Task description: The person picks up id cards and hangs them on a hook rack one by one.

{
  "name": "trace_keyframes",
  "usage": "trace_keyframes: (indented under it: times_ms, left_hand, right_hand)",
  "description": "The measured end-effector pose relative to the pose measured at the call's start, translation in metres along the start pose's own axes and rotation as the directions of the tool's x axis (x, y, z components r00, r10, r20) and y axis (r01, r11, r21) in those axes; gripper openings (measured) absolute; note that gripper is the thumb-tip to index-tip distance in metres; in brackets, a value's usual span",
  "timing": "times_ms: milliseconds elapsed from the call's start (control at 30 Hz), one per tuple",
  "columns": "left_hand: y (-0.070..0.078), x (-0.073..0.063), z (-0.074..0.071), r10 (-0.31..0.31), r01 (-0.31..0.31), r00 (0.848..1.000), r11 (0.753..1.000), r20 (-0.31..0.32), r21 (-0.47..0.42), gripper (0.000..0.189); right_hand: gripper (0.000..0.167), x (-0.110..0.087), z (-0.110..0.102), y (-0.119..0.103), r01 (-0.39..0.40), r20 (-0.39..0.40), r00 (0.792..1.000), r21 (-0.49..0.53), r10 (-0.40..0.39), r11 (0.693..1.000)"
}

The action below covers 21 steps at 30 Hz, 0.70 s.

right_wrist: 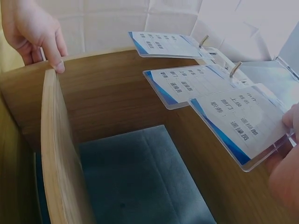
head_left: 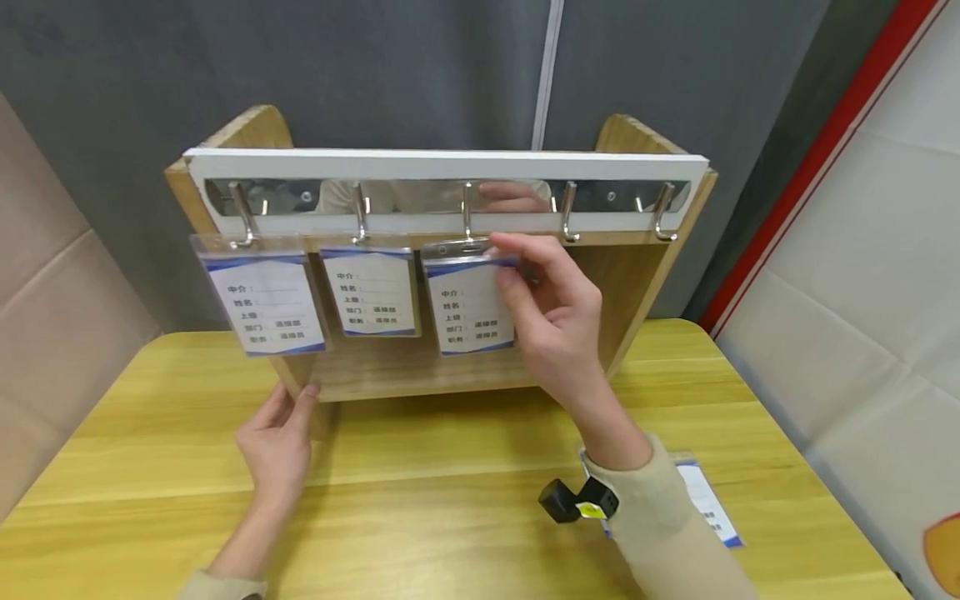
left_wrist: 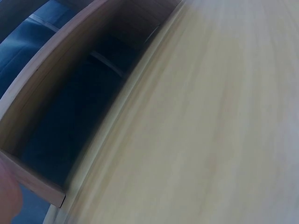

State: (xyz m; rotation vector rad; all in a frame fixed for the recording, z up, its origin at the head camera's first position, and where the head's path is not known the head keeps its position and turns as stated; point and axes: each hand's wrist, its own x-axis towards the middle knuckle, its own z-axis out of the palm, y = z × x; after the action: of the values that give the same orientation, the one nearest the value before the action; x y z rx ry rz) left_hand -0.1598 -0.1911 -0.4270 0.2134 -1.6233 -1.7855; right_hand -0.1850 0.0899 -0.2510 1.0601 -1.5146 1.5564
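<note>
My right hand (head_left: 558,321) pinches the upper right corner of a clear-sleeved name badge (head_left: 468,308) between thumb and fingers. The badge's top slot is right at the tip of the middle hook (head_left: 467,208). To its left, a second badge (head_left: 371,292) and a third badge (head_left: 270,300) hang from the two left hooks. My left hand (head_left: 279,437) grips the lower left corner of the wooden hook rack (head_left: 390,371), thumb in front. In the right wrist view, the left hand (right_wrist: 35,32) holds the rack where a board meets the side panel.
Two bare hooks, one of them a right-end hook (head_left: 663,212), are on the rack's white rail (head_left: 442,162). Another badge (head_left: 708,504) lies on the wooden table (head_left: 420,500), partly under the right sleeve. A grey wall (head_left: 420,75) stands behind the rack.
</note>
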Motion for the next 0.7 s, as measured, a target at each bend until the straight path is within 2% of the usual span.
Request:
trace_keyframes:
  times_ms: [167,267,400,700]
  left_hand:
    - [0.0005,-0.0004,-0.0001,-0.002,0.002,1.000,1.000,-0.001,-0.003,0.034]
    - [0.0008,-0.0004,-0.0003,-0.003,0.003,1.000,1.000,0.000,0.006,0.034]
    - [0.0009,0.0000,-0.0001,-0.011,0.011,1.000,1.000,0.006,0.006,0.035]
    - [0.0015,0.0000,0.0003,-0.011,0.011,1.000,1.000,0.003,0.029,0.034]
  right_hand:
    - [0.023,-0.0008,0.0042,0.0020,0.016,0.016,1.000,0.005,-0.017,1.000]
    - [0.022,-0.0009,0.0063,0.0038,0.038,-0.001,0.999,-0.004,-0.038,0.999]
    - [0.021,-0.0005,0.0067,0.0044,0.059,-0.019,0.998,-0.040,-0.060,0.997]
    - [0.033,-0.0009,0.0061,-0.0004,0.068,0.027,0.998,-0.142,-0.065,0.987]
